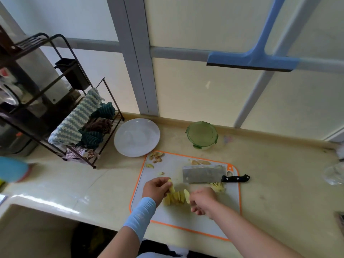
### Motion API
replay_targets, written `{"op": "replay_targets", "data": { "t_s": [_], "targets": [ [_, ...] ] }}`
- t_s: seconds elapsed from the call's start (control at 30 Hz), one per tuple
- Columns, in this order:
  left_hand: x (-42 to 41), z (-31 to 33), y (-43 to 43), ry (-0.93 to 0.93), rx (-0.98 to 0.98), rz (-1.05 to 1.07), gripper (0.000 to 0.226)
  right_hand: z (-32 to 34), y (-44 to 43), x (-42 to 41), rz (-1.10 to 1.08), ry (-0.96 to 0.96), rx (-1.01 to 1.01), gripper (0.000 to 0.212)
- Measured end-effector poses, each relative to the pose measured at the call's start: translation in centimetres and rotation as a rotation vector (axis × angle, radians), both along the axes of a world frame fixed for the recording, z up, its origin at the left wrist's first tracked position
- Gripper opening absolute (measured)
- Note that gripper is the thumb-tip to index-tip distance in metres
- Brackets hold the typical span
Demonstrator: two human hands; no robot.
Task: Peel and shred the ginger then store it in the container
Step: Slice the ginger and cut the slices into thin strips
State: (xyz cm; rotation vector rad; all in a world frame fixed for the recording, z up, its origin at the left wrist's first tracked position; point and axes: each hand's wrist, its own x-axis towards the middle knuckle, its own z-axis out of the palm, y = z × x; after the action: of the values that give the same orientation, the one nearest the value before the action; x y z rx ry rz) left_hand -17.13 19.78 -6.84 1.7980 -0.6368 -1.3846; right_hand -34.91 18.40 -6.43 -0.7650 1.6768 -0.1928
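Slippage worries me: the left hand (pixel 156 189) and right hand (pixel 203 199) each keep a pinching grip on one end of the ginger slices (pixel 176 198) fanned on the near cutting board (pixel 167 216), and loose pieces could scatter toward the cleaver (pixel 202 175) lying just beyond.

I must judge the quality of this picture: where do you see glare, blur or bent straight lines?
Head view: white glare streaks lie on the glossy cream counter edge lower left; the grey window frame bars lean and curve from the wide lens; the right hand beside the pale yellow ginger slices is smeared; the round blue object at the left border is blurred.
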Motion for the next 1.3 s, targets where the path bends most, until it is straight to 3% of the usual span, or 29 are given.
{"op": "replay_targets", "data": {
  "t_s": [0.2, 0.33, 0.4, 0.47, 0.53, 0.6, 0.67, 0.77, 0.83, 1.0, 1.13, 1.3],
  "targets": [
    [0.5, -0.3, 2.2, -0.133, 0.025, 0.020, 0.010, -0.6, 0.4, 0.9, 0.002, 0.100, 0.011, 0.008],
    [0.5, -0.1, 2.7, -0.136, 0.020, -0.008, 0.004, 0.2, 0.4, 0.6, 0.236, 0.288, -0.073, 0.017],
    [0.1, 0.0, 2.6, -0.104, 0.008, -0.035, 0.002, 0.4, 0.6, 0.6, 0.311, 0.323, -0.228, 0.021],
    [-0.8, 0.3, 2.1, -0.072, -0.001, -0.059, 0.004, 0.7, 0.6, 0.6, 0.331, 0.216, -0.352, 0.024],
    [-1.9, 0.5, 1.5, -0.055, -0.008, -0.086, 0.003, 1.0, 0.4, 0.5, 0.314, 0.015, -0.346, 0.019],
    [-2.9, 0.4, 1.0, -0.062, -0.011, -0.106, 0.004, 0.8, -0.2, -0.1, 0.243, -0.066, -0.323, 0.008],
    [-3.3, -0.1, 0.6, -0.181, -0.009, -0.167, 0.011, 0.1, -0.6, -1.1, 0.176, -0.056, -0.288, 0.004],
    [-2.9, -0.5, 0.4, -0.568, -0.004, -0.400, 0.018, -1.0, -0.6, -2.2, 0.127, 0.015, -0.182, 0.004],
    [-2.3, -1.1, 0.7, -0.728, 0.001, -0.510, 0.022, -1.6, -0.4, -2.1, 0.123, 0.041, -0.152, 0.005],
    [-1.2, -2.3, 2.1, -0.768, 0.018, -0.572, 0.024, -2.3, -0.5, -1.1, 0.263, 0.237, -0.175, 0.016],
    [-1.9, -2.4, 2.7, -0.946, -0.038, -0.624, 0.033, -2.6, -0.2, -0.8, 0.374, 0.387, -0.293, 0.025],
    [-3.2, -2.2, 2.0, -0.952, 0.014, -0.617, 0.028, -2.7, -0.2, -0.1, 0.435, 0.340, -0.445, 0.005]
  ]
}}
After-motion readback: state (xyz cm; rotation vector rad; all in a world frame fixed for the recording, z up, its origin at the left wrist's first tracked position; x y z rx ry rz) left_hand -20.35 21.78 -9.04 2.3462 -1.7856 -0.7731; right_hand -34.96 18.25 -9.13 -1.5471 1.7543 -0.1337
